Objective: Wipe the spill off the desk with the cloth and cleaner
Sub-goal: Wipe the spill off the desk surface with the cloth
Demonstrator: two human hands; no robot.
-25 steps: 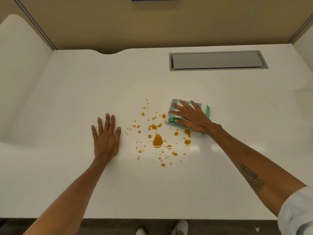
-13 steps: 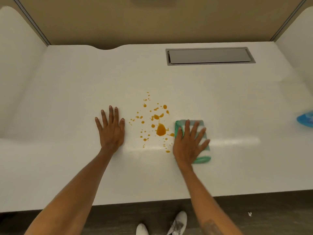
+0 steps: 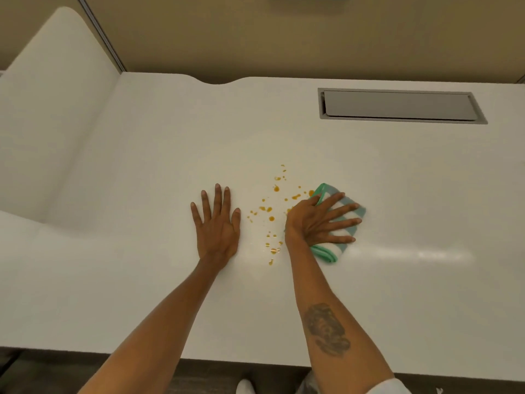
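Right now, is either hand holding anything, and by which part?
Nothing is gripped. The right hand presses flat on top of the folded cloth, fingers spread; the left hand lies flat on the desk.

no readable text, labels or numbers

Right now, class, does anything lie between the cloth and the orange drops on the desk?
Nothing visible. The cloth, pressed by the right hand, adjoins the drops on the right; the left hand lies flat beyond them.
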